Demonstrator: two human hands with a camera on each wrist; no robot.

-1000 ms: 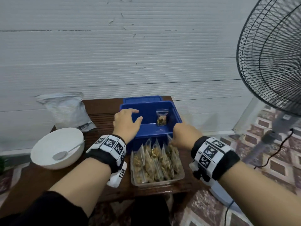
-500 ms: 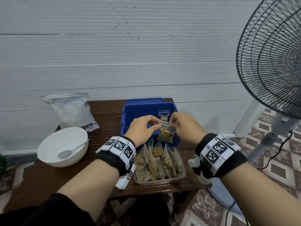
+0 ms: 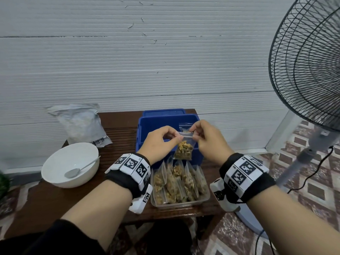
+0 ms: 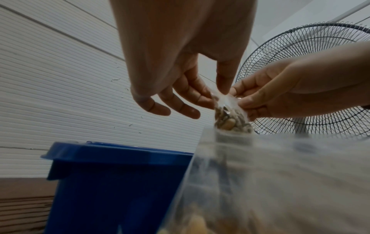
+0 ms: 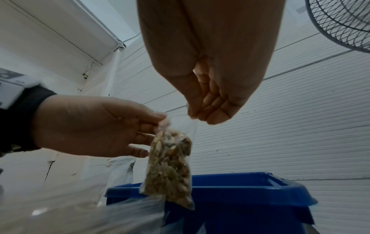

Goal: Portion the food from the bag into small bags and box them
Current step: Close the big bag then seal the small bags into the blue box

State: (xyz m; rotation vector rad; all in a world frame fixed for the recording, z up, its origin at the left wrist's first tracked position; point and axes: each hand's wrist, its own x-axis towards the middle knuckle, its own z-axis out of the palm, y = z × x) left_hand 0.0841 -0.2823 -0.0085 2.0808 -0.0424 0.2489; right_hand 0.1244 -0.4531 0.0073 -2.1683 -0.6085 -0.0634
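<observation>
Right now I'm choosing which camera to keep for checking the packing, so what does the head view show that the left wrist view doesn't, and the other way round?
Only the head view shows the white bowl with its spoon, the big bag and the tray of filled bags. Only the left wrist view shows the left hand's fingers from beneath. Both show the left hand, the right hand, the small bag pinched between them, the blue box and the fan.

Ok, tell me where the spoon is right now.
In the head view, the spoon lies inside the white bowl on the table's left side, in front of the large grey bag.
</observation>
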